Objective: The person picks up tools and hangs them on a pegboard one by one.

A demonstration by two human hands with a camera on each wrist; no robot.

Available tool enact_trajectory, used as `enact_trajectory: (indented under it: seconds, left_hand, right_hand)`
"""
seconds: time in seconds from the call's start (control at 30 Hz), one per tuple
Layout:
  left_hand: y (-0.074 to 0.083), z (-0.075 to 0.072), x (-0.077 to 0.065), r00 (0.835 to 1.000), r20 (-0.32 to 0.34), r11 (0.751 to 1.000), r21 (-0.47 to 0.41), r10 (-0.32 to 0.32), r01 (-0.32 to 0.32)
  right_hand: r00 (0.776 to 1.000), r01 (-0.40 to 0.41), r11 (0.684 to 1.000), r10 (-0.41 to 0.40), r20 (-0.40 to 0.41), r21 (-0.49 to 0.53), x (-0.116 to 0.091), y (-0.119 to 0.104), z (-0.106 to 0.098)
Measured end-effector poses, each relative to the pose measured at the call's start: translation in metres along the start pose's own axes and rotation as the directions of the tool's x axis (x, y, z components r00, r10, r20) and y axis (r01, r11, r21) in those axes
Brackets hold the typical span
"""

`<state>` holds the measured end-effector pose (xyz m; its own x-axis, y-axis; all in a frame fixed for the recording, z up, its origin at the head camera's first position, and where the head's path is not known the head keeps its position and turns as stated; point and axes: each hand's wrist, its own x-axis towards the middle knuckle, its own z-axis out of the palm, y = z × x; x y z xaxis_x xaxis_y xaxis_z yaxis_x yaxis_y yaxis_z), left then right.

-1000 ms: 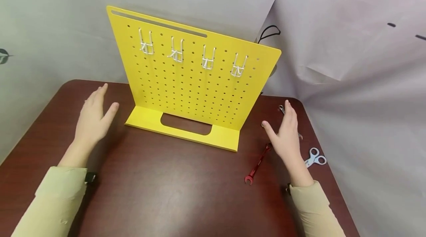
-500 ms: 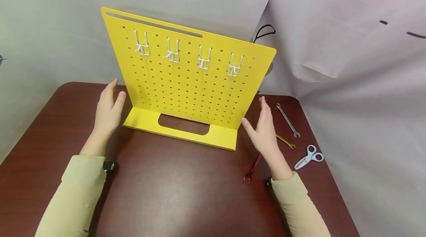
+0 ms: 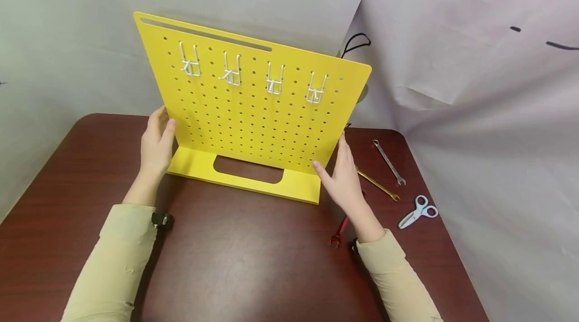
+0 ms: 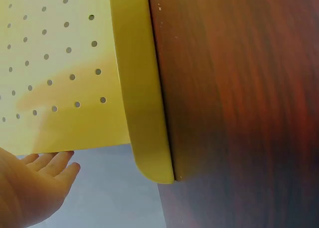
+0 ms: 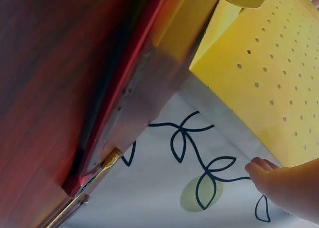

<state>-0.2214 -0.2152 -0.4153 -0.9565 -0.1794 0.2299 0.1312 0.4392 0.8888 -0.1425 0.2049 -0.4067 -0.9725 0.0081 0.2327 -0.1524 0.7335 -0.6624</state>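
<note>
A yellow pegboard [image 3: 253,126] stands upright on its flat yellow base, several white wire hooks [image 3: 273,83] along its upper part. At its left edge is my left hand [image 3: 155,147], thumb toward the front and fingers reaching to the edge. The left wrist view has this hand [image 4: 37,190] with its fingertips at the board's edge, whether pressing I cannot tell. My right hand [image 3: 342,177] lies along the opposite edge, fingers extended and thumb in front of the board. In the right wrist view, the right hand [image 5: 289,185] is close against that edge.
Right of the board lie a red wrench [image 3: 336,238], partly behind my right hand and wrist, a gold wrench [image 3: 379,186] and a silver wrench [image 3: 389,162]. Light-blue scissors [image 3: 417,213] rest near the right edge of the dark wooden table [image 3: 239,266]. Pale sheeting [image 3: 461,161] hangs behind.
Both hands have moved inward, from apart at either side of the pegboard to its left and right edges. The gold and silver wrenches, earlier mostly covered by the right hand, now show.
</note>
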Motion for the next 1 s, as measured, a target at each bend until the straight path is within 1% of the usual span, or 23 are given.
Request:
enact_trajectory:
  seconds: [0.1,0.2,0.3,0.4,0.57,0.63,0.8,1.0]
  left_hand:
    - [0.000,-0.001,0.001,1.000,0.005,1.000,-0.011,-0.018,0.018]
    - [0.000,-0.002,0.002,0.999,0.023,1.000,-0.017,-0.025,0.026]
    - [0.000,-0.002,0.003,0.998,0.048,0.999,-0.010,-0.034,0.034]
    - [0.000,-0.002,0.003,0.998,0.062,1.000,-0.013,-0.024,0.025]
    - [0.002,-0.001,0.002,0.998,0.060,0.999,-0.036,0.006,-0.004]
    - [0.001,-0.002,0.001,0.998,0.066,0.999,-0.037,0.002,0.001]
    - [-0.002,-0.003,0.001,0.995,0.095,0.999,-0.035,-0.010,0.013]
    - [-0.002,-0.004,0.000,0.994,0.109,0.998,-0.053,-0.014,0.020]
  right_hand:
    - [1.000,-0.012,1.000,0.012,0.007,0.013,-0.001,-0.002,0.002]
    - [1.000,-0.013,1.000,0.013,0.015,0.024,-0.001,-0.004,0.002]
    - [1.000,-0.009,0.998,0.008,0.018,0.059,-0.001,-0.007,0.002]
    - [1.000,-0.005,0.995,0.003,0.022,0.104,-0.001,-0.009,0.001]
    - [0.999,0.010,0.980,-0.017,0.032,0.200,0.001,-0.008,0.001]
    - [0.999,0.015,0.970,-0.025,0.036,0.243,0.002,-0.007,0.001]
    - [0.999,0.014,0.950,-0.029,0.043,0.313,0.004,-0.007,0.002]
    - [0.998,0.033,0.928,-0.048,0.031,0.370,0.010,-0.002,0.004]
